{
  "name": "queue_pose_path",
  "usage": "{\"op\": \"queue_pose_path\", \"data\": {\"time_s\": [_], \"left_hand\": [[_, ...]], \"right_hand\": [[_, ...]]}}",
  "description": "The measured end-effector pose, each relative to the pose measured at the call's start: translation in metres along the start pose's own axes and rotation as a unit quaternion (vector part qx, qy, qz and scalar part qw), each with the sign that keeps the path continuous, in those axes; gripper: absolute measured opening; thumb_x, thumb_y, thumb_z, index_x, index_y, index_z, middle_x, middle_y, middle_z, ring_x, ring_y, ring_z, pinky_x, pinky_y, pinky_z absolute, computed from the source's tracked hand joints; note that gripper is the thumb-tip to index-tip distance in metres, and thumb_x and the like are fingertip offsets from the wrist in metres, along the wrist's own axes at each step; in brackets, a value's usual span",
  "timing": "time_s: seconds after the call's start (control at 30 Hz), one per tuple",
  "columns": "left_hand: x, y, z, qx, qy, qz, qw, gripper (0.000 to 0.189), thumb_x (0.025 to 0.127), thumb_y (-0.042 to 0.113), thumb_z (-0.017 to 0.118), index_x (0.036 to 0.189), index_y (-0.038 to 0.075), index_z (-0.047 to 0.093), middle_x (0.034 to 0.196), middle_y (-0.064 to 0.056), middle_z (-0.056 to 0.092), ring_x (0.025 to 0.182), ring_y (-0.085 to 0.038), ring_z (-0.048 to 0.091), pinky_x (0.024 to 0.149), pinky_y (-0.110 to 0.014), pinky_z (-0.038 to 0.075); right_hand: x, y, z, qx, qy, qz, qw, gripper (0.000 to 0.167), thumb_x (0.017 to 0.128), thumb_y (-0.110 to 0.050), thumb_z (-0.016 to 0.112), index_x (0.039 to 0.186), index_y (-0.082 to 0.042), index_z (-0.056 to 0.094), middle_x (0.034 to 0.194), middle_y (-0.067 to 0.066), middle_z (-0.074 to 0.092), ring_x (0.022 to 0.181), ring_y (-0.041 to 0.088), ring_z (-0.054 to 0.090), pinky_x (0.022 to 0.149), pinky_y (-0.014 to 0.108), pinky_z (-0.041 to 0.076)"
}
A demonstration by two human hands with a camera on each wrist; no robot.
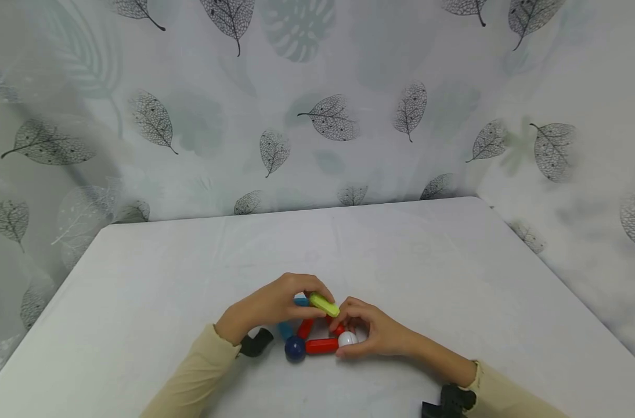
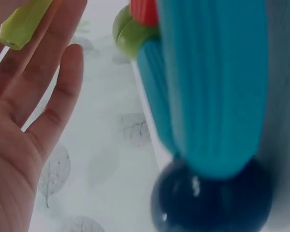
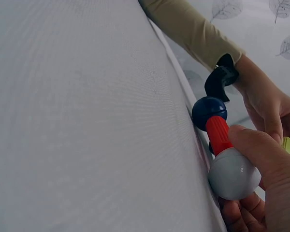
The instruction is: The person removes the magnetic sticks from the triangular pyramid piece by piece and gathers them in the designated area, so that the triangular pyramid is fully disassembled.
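Note:
My left hand [image 1: 275,300] pinches a yellow-green ribbed rod [image 1: 324,305] between thumb and fingers, holding it over a structure of rods and balls. In the left wrist view, the free end of this rod [image 2: 21,29] shows. My right hand [image 1: 382,332] grips a white ball [image 1: 347,338] at the structure's right corner. A red rod [image 1: 321,346] joins this ball to a dark blue ball [image 1: 295,348] at the left. Blue rods [image 2: 212,87] rise from the dark blue ball, and a green ball [image 2: 130,36] appears beyond them. The left hand partly hides the structure's far side.
A white-covered table [image 1: 202,261] lies under the hands. Behind it hangs a cloth [image 1: 328,162] with a leaf print. Black straps [image 1: 448,400] sit at both wrists, below light sleeves [image 1: 197,371].

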State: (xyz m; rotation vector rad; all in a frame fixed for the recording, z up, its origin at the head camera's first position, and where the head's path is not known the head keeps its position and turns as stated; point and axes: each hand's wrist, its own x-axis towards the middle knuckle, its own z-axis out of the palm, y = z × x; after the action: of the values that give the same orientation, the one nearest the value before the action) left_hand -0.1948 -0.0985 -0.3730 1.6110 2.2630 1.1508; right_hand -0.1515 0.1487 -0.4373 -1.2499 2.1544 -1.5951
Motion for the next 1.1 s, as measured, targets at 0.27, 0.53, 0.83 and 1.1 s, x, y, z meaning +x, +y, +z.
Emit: {"op": "queue_pose_path", "data": {"time_s": [0.27, 0.53, 0.83, 1.1], "left_hand": [[-0.007, -0.008, -0.017, 0.030, 0.052, -0.006, 0.9982, 0.028, 0.082, 0.003, 0.077, 0.107, 0.005, 0.067, 0.103, -0.003, 0.070, 0.090, -0.011, 0.062, 0.081, -0.025, 0.053], [-0.020, -0.018, -0.034, 0.073, 0.109, -0.032, 0.9909, 0.031, 0.079, 0.001, 0.079, 0.107, 0.007, 0.067, 0.100, -0.001, 0.068, 0.088, -0.011, 0.060, 0.079, -0.026, 0.053], [-0.037, -0.036, -0.050, 0.095, 0.154, -0.081, 0.9801, 0.033, 0.079, 0.000, 0.079, 0.109, 0.009, 0.067, 0.104, 0.000, 0.069, 0.094, -0.013, 0.060, 0.081, -0.032, 0.052], [-0.054, -0.051, -0.062, 0.110, 0.179, -0.114, 0.9710, 0.034, 0.078, -0.003, 0.078, 0.108, 0.007, 0.066, 0.104, -0.005, 0.069, 0.094, -0.017, 0.061, 0.078, -0.041, 0.053]], "right_hand": [[-0.001, -0.001, 0.000, -0.006, 0.005, 0.021, 0.9997, 0.030, 0.081, -0.013, 0.080, 0.108, -0.012, 0.067, 0.100, 0.003, 0.057, 0.080, 0.012, 0.052, 0.068, 0.021, 0.048], [0.000, -0.003, -0.001, -0.021, 0.007, 0.020, 0.9996, 0.029, 0.083, -0.018, 0.079, 0.108, -0.014, 0.067, 0.101, 0.002, 0.058, 0.082, 0.012, 0.053, 0.068, 0.024, 0.050], [-0.001, -0.005, 0.000, -0.019, 0.005, 0.035, 0.9992, 0.030, 0.082, -0.020, 0.080, 0.109, -0.015, 0.067, 0.102, 0.002, 0.058, 0.083, 0.012, 0.053, 0.068, 0.023, 0.049], [0.000, -0.006, 0.000, -0.025, 0.007, 0.025, 0.9994, 0.031, 0.082, -0.018, 0.080, 0.109, -0.014, 0.067, 0.102, 0.002, 0.058, 0.081, 0.012, 0.053, 0.067, 0.024, 0.050]]}}
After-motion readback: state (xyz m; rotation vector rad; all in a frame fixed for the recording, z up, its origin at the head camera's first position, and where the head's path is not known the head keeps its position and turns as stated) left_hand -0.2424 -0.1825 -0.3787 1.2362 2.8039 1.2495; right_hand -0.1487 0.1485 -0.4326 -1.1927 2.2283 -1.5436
